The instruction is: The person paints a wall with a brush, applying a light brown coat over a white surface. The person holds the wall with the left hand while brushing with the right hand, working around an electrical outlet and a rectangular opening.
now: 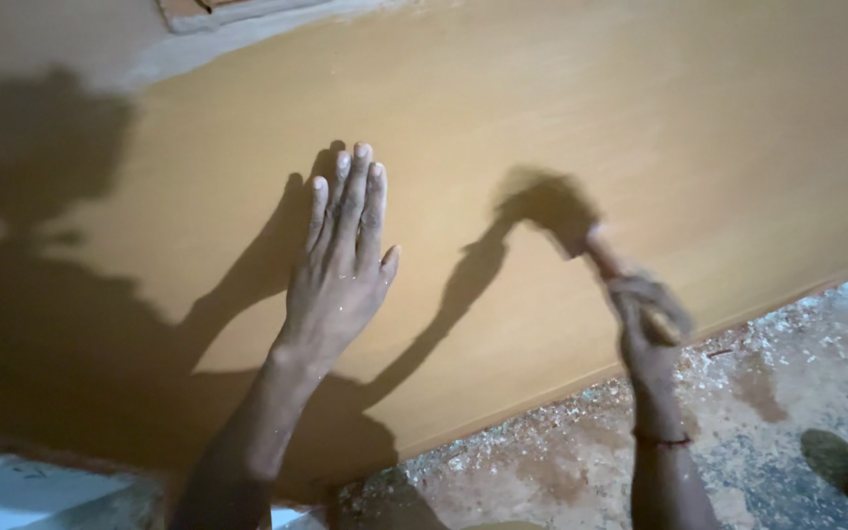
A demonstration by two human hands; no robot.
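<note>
A: Right hand is wrapped tight around a wooden tool handle, fingers closed on it; the hand is blurred, so it looks mid-swing; the head end is blurred too and I can't tell what kind of tool it is.

B: And the working end sits up and away from the fist, close against the tan board; whether it touches the surface, I can't tell.

A: To do this well, I'd judge short, controlled strokes, wrist loose, the tool kept square to the board; a wild swing would mark that smooth face.

B: Left hand is the steadying one; flat, fingers together and stretched out, palm pressed on the board, clamped on nothing; it lies well across from the tool, safely apart from it.

A: Good spacing, I'd say; keep that palm bearing down so the sheet doesn't bounce.

B: Outward from the grip: the board's lower edge runs just below the right fist; beyond it, a dusty floor strewn with pale chips.
</note>
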